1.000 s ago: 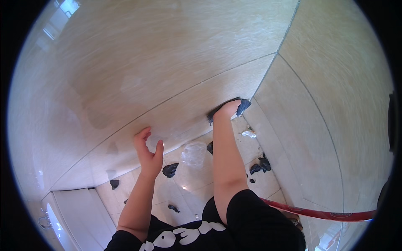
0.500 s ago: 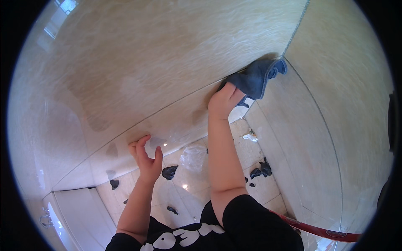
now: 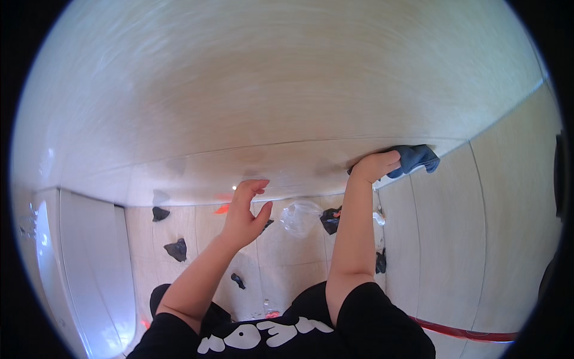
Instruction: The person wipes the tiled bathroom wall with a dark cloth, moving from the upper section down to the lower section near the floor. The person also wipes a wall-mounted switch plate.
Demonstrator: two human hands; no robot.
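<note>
Blue cloth (image 3: 417, 158) clamped in right grip (image 3: 373, 167) against wall (image 3: 287, 90); left grip (image 3: 244, 215) partly spread.

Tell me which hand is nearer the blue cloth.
Right: the right hand holds the blue cloth at the wall; the left hand is apart from it, off to its left.

The person wears a black short-sleeved top (image 3: 378, 318), with large, rounded white lettering (image 3: 251, 342) across the front; both forearms (image 3: 353, 239) are bare.
</note>
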